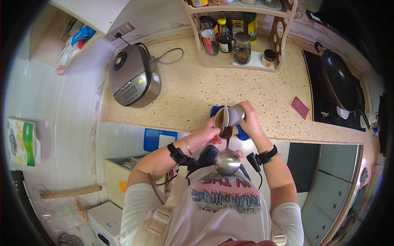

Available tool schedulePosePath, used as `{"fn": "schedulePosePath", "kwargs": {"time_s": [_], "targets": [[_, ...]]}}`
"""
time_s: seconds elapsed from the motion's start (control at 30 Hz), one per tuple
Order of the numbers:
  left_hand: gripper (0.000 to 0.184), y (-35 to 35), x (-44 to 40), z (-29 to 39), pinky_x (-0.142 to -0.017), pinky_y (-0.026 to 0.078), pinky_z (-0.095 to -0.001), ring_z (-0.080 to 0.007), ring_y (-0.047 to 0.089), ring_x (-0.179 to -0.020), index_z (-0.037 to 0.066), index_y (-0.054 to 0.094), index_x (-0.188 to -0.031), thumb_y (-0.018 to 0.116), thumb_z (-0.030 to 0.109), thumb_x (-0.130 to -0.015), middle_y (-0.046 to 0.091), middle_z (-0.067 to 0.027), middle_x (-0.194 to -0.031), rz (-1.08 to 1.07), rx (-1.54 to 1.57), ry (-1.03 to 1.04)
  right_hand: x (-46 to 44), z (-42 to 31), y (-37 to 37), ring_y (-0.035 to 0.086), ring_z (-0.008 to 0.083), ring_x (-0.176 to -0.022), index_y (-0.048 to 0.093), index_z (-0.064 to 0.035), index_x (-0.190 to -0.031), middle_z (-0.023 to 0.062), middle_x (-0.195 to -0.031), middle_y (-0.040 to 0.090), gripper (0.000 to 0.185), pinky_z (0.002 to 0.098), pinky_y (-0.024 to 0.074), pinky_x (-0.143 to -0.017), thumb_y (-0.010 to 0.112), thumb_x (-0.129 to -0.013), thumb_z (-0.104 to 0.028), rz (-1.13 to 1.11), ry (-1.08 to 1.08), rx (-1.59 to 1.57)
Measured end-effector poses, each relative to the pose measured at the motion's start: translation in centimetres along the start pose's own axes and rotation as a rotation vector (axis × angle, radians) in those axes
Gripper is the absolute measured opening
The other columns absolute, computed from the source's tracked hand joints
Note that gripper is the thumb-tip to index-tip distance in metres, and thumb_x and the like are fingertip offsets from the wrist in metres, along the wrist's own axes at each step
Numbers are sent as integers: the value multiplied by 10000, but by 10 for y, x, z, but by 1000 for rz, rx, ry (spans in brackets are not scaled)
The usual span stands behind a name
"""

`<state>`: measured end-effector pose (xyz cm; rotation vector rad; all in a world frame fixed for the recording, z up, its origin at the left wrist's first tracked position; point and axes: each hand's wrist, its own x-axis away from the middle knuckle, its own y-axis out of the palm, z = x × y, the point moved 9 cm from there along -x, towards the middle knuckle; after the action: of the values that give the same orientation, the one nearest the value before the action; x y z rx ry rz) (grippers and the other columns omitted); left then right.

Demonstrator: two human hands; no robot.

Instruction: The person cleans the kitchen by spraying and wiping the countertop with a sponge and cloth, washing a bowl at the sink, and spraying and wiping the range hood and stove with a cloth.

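My left hand (212,132) is closed around the side of a brownish round container (219,119) at the counter's front edge. Kitchen utensils stick out of it. One is a steel ladle (227,161), its bowl tipped toward my chest. Another has a pale flat head (225,115), seen nearly edge-on. My right hand (248,117) grips a rounded steel utensil head (236,115) at the container's right side; its handle is hidden. Blue material (243,133) shows beneath and behind the container.
A rice cooker (135,78) stands on the counter at the left. Bottles and jars fill a shelf rack (256,66) at the back. A wok (338,80) rests on the stove at the right, with a dark red square (300,108) lying beside it.
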<state>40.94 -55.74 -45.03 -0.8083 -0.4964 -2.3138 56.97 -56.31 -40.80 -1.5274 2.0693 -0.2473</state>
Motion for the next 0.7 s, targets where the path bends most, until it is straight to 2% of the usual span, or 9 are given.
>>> {"fn": "schedulePosePath", "kwargs": {"time_s": [0.1,0.17,0.23,0.3,0.4,0.5,0.6,0.63,0.7], "targets": [[466,-1,-9,14,-527,566,-253,-141,638,-589,82,359,-1296,430,51,-836,616,-88,-874,-38,-11,-16,-23,13,-11,579,401,-879,588,-30,-953,190,-919,594,246,425,482,-771,624,-712,1,74,-8,61],[437,-6,-12,28,-519,559,-250,-138,632,-575,79,390,-1275,429,59,-840,611,-85,-876,-66,-32,-15,-35,31,-24,583,392,-871,599,-27,-925,183,-911,600,193,414,485,-767,636,-736,-16,136,40,88],[409,-21,-23,39,-508,548,-246,-131,623,-561,77,421,-1255,429,68,-846,608,-81,-867,-91,-95,5,-38,51,-40,606,346,-836,622,-31,-894,160,-869,614,145,379,486,-769,672,-764,-73,243,163,52],[382,-41,-42,49,-493,531,-241,-121,611,-546,77,453,-1236,429,81,-854,608,-76,-845,-112,-196,50,-35,74,-49,602,328,-883,641,-43,-919,160,-946,615,168,383,481,-796,673,-757,-68,257,266,30],[332,-55,-60,69,-464,497,-237,-110,595,-533,59,497,-1190,438,108,-868,600,-55,-780,-175,-282,156,-39,65,-49,563,336,-991,641,-69,-1051,183,-1127,567,323,396,454,-875,691,-732,-84,157,135,222],[297,-59,-58,89,-452,479,-238,-104,572,-513,48,509,-1160,463,134,-879,589,-37,-723,-175,-356,159,-46,20,-24,458,368,-1194,526,-62,-1268,209,-1334,437,632,398,381,-1006,740,-675,-102,-29,22,561],[263,-68,-69,90,-443,461,-247,-106,561,-500,26,521,-1133,477,134,-897,585,-37,-696,-224,-443,207,-38,15,22,330,375,-1328,336,-28,-1402,215,-1439,326,899,388,293,-1092,781,-625,-111,-269,138,98],[262,-72,-72,92,-444,458,-248,-107,559,-498,23,522,-1136,478,128,-900,587,-40,-694,-231,-470,218,-35,10,32,249,367,-1381,213,3,-1438,218,-1479,260,1081,383,253,-1118,850,-587,-193,-317,233,11],[288,-76,-60,106,-449,458,-250,-112,565,-502,15,502,-1171,480,114,-901,591,-45,-691,-187,-419,267,-43,-2,36,263,338,-1380,156,9,-1449,204,-1486,244,1196,388,253,-1115,874,-572,-377,-251,184,-92]]}}
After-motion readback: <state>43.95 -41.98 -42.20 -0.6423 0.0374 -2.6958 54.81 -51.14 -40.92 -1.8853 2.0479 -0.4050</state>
